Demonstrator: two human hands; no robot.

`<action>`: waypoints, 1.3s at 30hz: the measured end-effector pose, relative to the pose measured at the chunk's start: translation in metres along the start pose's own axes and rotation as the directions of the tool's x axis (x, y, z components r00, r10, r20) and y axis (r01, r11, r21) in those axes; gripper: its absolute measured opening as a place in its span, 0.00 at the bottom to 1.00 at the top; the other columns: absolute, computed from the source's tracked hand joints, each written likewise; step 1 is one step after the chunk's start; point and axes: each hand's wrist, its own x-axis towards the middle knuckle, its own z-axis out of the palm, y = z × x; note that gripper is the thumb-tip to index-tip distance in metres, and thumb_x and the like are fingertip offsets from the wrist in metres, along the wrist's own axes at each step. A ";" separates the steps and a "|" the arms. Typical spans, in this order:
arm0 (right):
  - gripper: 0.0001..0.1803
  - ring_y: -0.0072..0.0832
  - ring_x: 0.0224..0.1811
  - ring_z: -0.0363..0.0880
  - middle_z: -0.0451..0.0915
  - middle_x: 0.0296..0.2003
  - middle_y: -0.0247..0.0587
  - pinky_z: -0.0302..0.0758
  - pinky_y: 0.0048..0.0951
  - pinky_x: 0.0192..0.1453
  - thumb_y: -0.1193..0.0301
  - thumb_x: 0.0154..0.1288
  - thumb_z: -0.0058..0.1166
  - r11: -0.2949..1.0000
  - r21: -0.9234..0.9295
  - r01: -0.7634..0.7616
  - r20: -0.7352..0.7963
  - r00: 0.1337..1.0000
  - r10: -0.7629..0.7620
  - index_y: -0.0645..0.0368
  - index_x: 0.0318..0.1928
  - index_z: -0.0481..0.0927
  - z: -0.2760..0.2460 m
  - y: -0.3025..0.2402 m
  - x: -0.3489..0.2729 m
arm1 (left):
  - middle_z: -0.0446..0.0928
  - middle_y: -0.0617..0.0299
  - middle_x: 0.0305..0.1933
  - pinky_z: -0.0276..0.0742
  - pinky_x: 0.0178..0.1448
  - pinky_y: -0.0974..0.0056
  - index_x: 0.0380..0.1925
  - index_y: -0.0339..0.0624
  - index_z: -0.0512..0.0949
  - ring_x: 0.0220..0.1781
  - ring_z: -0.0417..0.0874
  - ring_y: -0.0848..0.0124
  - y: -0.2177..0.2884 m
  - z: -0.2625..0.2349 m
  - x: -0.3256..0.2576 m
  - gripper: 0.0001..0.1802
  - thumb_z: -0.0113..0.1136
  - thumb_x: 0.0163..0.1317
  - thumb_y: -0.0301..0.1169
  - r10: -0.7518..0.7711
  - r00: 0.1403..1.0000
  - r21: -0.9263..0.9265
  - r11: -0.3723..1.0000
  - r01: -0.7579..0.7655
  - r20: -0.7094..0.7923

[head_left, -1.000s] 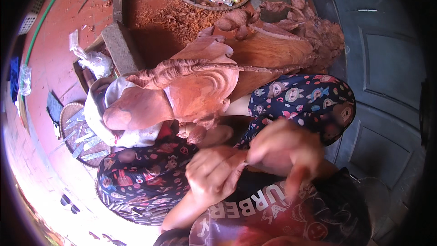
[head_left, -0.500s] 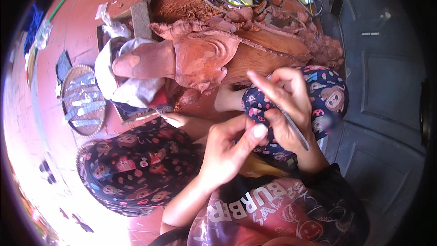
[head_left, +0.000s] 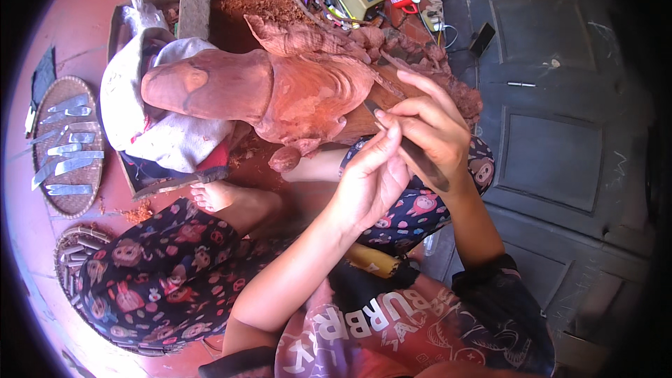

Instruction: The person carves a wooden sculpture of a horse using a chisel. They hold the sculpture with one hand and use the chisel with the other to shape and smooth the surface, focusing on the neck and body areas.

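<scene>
Red floor [head_left: 87, 42] | right hand [head_left: 446, 134] clamped on slim tool [head_left: 424, 164], slanting along palm | left hand [head_left: 369, 182] beside it, grip unclear

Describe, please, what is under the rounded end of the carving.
Bunched white cloth shows under the carving, with red fabric beside it. The carving and cloth cover the rest.

A single fisheye view looks from the person's head, the left of two side-by-side cameras, upright and unmirrored. It faces steeply down over the shirt [head_left: 392, 329], close above the left hand [head_left: 371, 182] and right hand [head_left: 442, 136], with the carved wood [head_left: 315, 94] farther off. The red floor [head_left: 91, 28] and grey panelled door [head_left: 546, 157] curve toward the dark round rim.
</scene>
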 end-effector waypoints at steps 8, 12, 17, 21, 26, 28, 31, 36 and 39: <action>0.12 0.51 0.55 0.83 0.81 0.38 0.46 0.80 0.45 0.58 0.73 0.56 0.60 0.995 -0.025 -0.096 0.101 0.990 0.098 0.64 0.41 0.84 0.020 -0.003 0.008 | 0.63 0.54 0.73 0.57 0.79 0.55 0.71 0.36 0.57 0.77 0.62 0.63 0.019 -0.018 0.009 0.33 0.47 0.77 0.47 0.010 0.998 -0.087 0.996 -0.005 0.060; 0.12 0.46 0.52 0.85 0.81 0.38 0.44 0.80 0.45 0.57 0.71 0.58 0.59 0.992 -0.114 0.045 0.154 0.988 -0.027 0.63 0.41 0.84 0.017 -0.012 0.009 | 0.64 0.53 0.73 0.57 0.79 0.55 0.70 0.36 0.59 0.76 0.64 0.63 0.017 -0.005 -0.015 0.32 0.46 0.77 0.48 -0.031 0.997 -0.136 0.991 0.021 -0.073; 0.16 0.46 0.44 0.86 0.85 0.40 0.48 0.81 0.43 0.52 0.65 0.62 0.58 0.985 -0.104 -0.139 0.147 0.977 0.154 0.66 0.42 0.85 0.017 -0.016 0.018 | 0.65 0.55 0.72 0.56 0.79 0.56 0.70 0.37 0.61 0.76 0.63 0.64 0.025 -0.016 -0.001 0.30 0.44 0.78 0.47 -0.023 0.998 -0.143 0.989 0.030 0.050; 0.15 0.43 0.39 0.85 0.84 0.39 0.45 0.79 0.36 0.41 0.68 0.59 0.60 0.996 -0.078 -0.040 0.149 0.987 0.052 0.62 0.44 0.84 0.022 -0.022 0.000 | 0.66 0.54 0.71 0.57 0.78 0.56 0.68 0.38 0.63 0.75 0.64 0.65 0.019 -0.010 -0.019 0.28 0.43 0.79 0.46 -0.038 0.997 -0.214 0.977 0.024 -0.062; 0.16 0.42 0.36 0.84 0.83 0.38 0.46 0.77 0.35 0.39 0.66 0.61 0.58 0.988 -0.102 -0.115 0.124 0.984 0.127 0.62 0.46 0.84 0.026 -0.013 0.006 | 0.70 0.56 0.68 0.61 0.76 0.57 0.66 0.40 0.64 0.72 0.69 0.66 0.029 -0.014 0.000 0.27 0.44 0.78 0.48 -0.018 1.000 -0.116 0.993 0.020 0.025; 0.14 0.41 0.34 0.84 0.83 0.37 0.45 0.76 0.36 0.36 0.66 0.63 0.57 0.995 -0.055 -0.086 0.096 0.991 0.091 0.62 0.44 0.84 0.027 -0.020 0.001 | 0.70 0.58 0.68 0.62 0.76 0.55 0.66 0.44 0.64 0.71 0.70 0.65 0.024 -0.010 -0.013 0.27 0.45 0.77 0.49 -0.025 0.999 -0.114 0.993 0.020 -0.045; 0.11 0.37 0.32 0.85 0.84 0.34 0.46 0.78 0.29 0.35 0.79 0.56 0.63 0.982 0.039 -0.187 0.175 0.969 0.177 0.64 0.42 0.86 0.016 -0.021 0.016 | 0.69 0.57 0.69 0.61 0.76 0.56 0.66 0.43 0.64 0.72 0.69 0.65 0.024 -0.004 -0.014 0.28 0.45 0.77 0.50 -0.031 0.998 -0.107 0.994 0.025 -0.059; 0.12 0.33 0.32 0.85 0.83 0.32 0.45 0.78 0.27 0.35 0.82 0.55 0.63 0.967 -0.008 -0.254 0.180 0.951 0.251 0.64 0.41 0.87 0.018 -0.026 0.024 | 0.71 0.53 0.66 0.62 0.75 0.61 0.64 0.33 0.66 0.70 0.69 0.68 0.027 0.004 -0.008 0.29 0.41 0.79 0.49 -0.027 0.993 -0.187 0.982 0.005 -0.113; 0.11 0.32 0.32 0.84 0.84 0.32 0.45 0.78 0.28 0.35 0.84 0.55 0.61 0.957 0.031 -0.288 0.180 0.944 0.278 0.64 0.41 0.86 0.015 -0.024 0.027 | 0.73 0.56 0.64 0.63 0.74 0.60 0.61 0.35 0.69 0.68 0.71 0.68 0.026 0.006 -0.008 0.28 0.42 0.79 0.49 -0.040 0.996 -0.198 0.980 0.023 -0.085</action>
